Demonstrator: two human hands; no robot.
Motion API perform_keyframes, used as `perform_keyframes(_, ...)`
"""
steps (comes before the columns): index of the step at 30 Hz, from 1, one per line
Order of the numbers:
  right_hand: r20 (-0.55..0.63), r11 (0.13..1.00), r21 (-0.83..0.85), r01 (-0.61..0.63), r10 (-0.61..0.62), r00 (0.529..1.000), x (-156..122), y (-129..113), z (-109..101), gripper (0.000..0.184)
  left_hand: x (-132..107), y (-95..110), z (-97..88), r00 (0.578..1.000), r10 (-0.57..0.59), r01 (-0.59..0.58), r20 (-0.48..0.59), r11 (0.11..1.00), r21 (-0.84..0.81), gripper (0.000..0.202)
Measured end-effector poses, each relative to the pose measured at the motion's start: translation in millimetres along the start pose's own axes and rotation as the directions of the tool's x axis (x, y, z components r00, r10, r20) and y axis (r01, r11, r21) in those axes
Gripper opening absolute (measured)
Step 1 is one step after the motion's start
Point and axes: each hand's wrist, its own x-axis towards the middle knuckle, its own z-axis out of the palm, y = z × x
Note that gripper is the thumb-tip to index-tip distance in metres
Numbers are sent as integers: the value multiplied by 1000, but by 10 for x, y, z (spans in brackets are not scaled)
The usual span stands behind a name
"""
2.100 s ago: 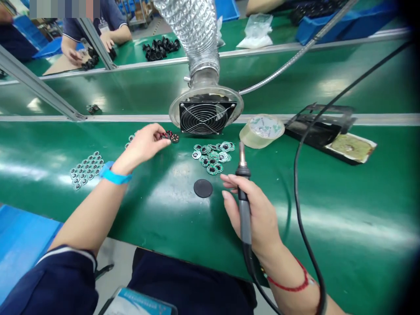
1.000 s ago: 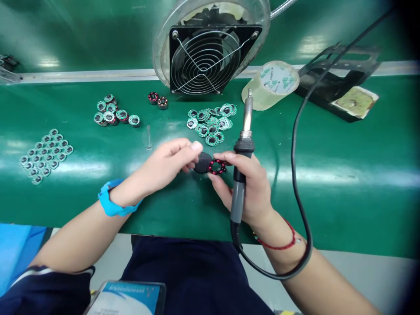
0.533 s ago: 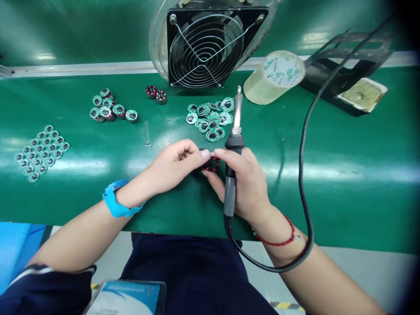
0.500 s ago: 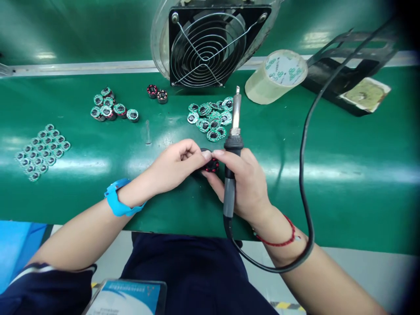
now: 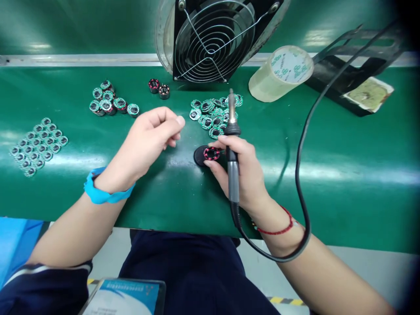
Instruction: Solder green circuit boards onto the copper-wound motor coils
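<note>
Across my right hand lies a soldering iron, its tip pointing away from me. Thumb and forefinger of that same hand pinch a small red-and-black motor stator, which rests at the edge of a round black disc on the bench. My left hand is in the air to the left of the disc. Its fingers are curled and the thumb presses on the forefinger; anything between them is hidden. A loose pile of round green circuit boards lies just beyond the disc.
A caged fan stands at the back, beside a wide tape roll and a black iron stand. To the left are stators topped with green boards, two bare stators and a grid of boards. The iron's cord loops over my right forearm.
My left hand has come off the stator and moved left and away from me. The right hand still pinches the stator, and the black disc now shows more fully.
</note>
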Motion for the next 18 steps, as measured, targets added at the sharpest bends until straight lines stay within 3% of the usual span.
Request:
perform_keyframes(4,96,1000,-8,-27,28,995,47,15,4,45,59,4,-44,999,44,-41,-21,992,116,13)
perform_keyframes(7,110,998,35,-50,46,993,40,12,-46,50,172,-25,-24,996,65,-80,58,948,308,5)
perform_keyframes(10,87,998,56,-43,38,996,14,7,-102,52,367,-90,42,987,118,-159,111,827,540,6)
perform_keyframes(15,23,997,57,-58,57,998,5,12,-166,46,639,-187,221,975,211,-191,73,616,764,14)
perform_keyframes(18,-3,997,55,-62,62,998,20,11,-194,44,675,-202,272,972,220,-198,79,593,780,9)
